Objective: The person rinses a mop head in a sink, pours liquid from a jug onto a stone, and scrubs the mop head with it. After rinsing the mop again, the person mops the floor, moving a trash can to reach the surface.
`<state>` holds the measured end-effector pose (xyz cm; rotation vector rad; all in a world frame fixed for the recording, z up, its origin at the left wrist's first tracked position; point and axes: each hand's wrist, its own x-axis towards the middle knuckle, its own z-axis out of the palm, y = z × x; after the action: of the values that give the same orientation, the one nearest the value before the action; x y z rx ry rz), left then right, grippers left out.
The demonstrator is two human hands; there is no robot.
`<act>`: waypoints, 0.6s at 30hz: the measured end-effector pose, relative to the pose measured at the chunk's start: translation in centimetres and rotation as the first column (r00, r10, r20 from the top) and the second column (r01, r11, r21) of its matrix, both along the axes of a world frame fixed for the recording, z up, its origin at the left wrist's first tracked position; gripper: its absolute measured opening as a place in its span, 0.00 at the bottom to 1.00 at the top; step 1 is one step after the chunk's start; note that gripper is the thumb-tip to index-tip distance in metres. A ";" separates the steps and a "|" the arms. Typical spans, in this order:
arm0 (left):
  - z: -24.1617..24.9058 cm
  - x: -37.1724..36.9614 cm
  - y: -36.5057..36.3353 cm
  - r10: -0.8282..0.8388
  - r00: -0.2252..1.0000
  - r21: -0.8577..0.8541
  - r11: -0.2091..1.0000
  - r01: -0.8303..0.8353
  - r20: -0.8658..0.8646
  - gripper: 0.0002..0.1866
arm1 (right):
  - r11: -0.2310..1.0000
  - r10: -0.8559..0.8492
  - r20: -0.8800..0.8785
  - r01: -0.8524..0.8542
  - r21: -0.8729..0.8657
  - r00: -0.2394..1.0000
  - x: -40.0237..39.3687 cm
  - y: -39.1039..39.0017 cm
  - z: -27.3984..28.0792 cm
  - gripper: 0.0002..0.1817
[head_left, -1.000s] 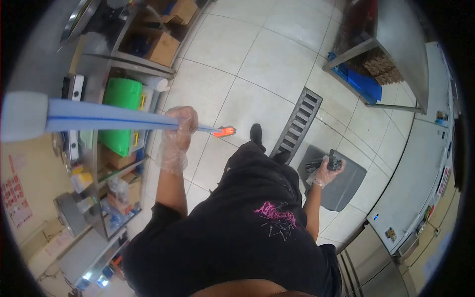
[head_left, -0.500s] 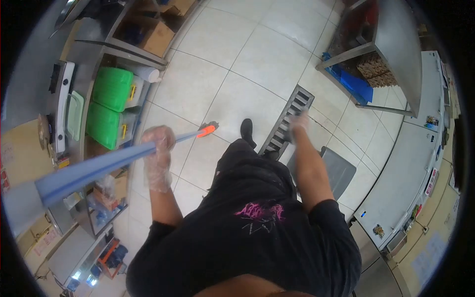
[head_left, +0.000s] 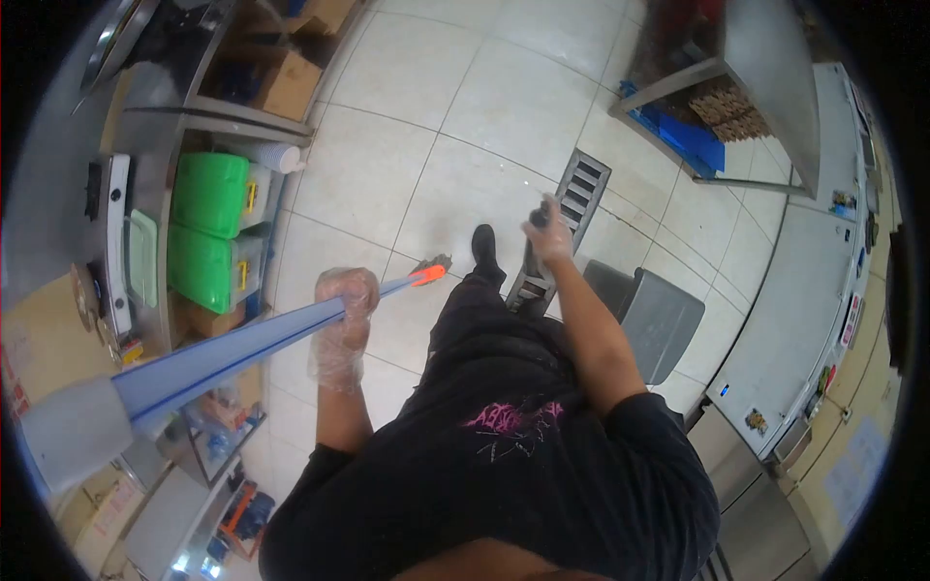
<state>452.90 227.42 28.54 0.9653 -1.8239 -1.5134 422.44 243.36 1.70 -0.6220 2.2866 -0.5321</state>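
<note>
My left hand (head_left: 341, 308), in a clear plastic glove, is closed round the blue-and-white pole (head_left: 242, 353) of what looks like a mop. Its orange joint (head_left: 427, 276) and small grey head (head_left: 431, 262) are down on the tiles, left of my shoe (head_left: 483, 248). My right hand (head_left: 552, 235), also gloved, is closed on a dark handle-like thing (head_left: 539, 219) above the floor beside the drain grate (head_left: 583, 184). What that thing belongs to I cannot make out.
A grey plastic bin or stool (head_left: 661, 321) stands right of my legs. Left, a metal shelf unit holds green-lidded boxes (head_left: 209, 194) and a cardboard box (head_left: 290, 85). At upper right stands a steel table (head_left: 770, 97); white fridges (head_left: 794, 324) line the right side.
The mop's head and my left hand have shifted right in view. My right hand has moved left from over the drain grate, and the dark thing in it now shows more clearly.
</note>
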 end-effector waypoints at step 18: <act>10.2 -12.5 24.4 -0.751 0.650 0.132 0.637 0.759 -0.115 0.23 | 0.502 -0.744 -0.286 0.224 -0.836 0.603 23.8 46.7 17.2 0.50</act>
<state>440.36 251.81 38.78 0.1624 -2.2277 -2.1816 446.25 290.06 18.86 -0.4663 2.8656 -1.9111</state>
